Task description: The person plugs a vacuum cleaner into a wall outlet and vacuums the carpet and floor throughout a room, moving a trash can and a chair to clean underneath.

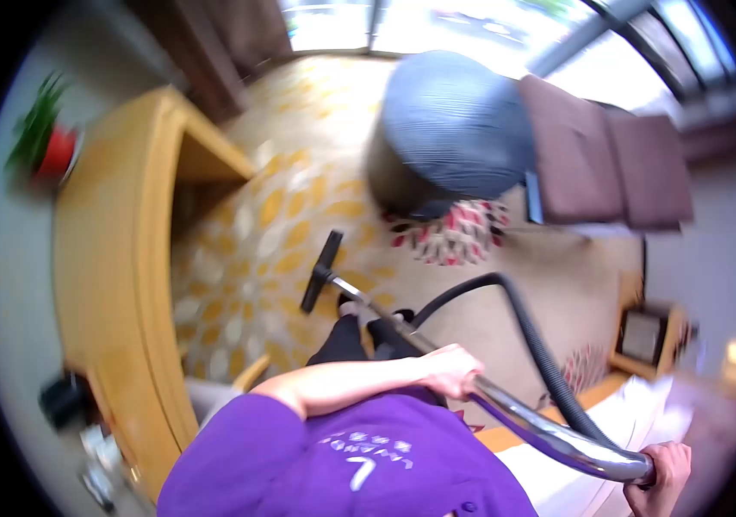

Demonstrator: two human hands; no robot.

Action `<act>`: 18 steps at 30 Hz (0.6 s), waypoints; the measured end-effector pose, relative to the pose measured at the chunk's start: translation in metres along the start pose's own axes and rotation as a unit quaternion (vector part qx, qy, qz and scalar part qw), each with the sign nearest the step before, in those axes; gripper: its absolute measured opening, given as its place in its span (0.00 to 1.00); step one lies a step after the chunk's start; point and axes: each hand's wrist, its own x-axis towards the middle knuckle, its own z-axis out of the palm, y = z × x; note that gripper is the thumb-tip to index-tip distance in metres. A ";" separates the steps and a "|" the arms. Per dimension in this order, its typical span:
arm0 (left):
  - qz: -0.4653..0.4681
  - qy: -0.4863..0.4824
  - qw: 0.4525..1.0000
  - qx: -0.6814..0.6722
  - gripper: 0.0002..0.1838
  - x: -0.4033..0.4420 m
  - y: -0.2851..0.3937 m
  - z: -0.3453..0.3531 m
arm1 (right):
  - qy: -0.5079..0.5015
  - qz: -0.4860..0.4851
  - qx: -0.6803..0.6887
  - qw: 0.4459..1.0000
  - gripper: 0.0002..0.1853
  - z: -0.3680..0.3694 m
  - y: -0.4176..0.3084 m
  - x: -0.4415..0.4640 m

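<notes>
My left hand (452, 370) is closed around the metal tube (523, 415) of a vacuum cleaner, with the forearm across my purple shirt. At the lower right, my right hand (662, 479) grips the tube's upper end, near where the black hose (536, 345) joins it. The tube slants down to the left to a black floor head (322, 271), which lies on the patterned carpet (256, 233) just ahead of my feet. The vacuum's body is not visible.
A wooden desk (114, 258) runs along the left, with a potted plant (53, 151) behind it. A round dark table (458, 125) and a brown cushioned seat (570, 151) stand by the windows. At right are a bedside cabinet (613, 340) and white bedding (574, 495).
</notes>
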 end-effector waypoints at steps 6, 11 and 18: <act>0.007 -0.286 0.956 -0.065 0.11 0.049 0.048 0.023 | -0.006 0.184 0.153 0.971 0.24 0.030 -0.005 -0.115; 0.043 -0.459 0.887 0.017 0.12 0.119 0.045 0.088 | -0.011 0.338 0.241 0.910 0.24 0.070 0.012 -0.170; 0.101 -0.591 0.796 0.085 0.17 0.243 0.053 0.202 | 0.000 0.489 0.296 0.821 0.25 0.150 0.070 -0.228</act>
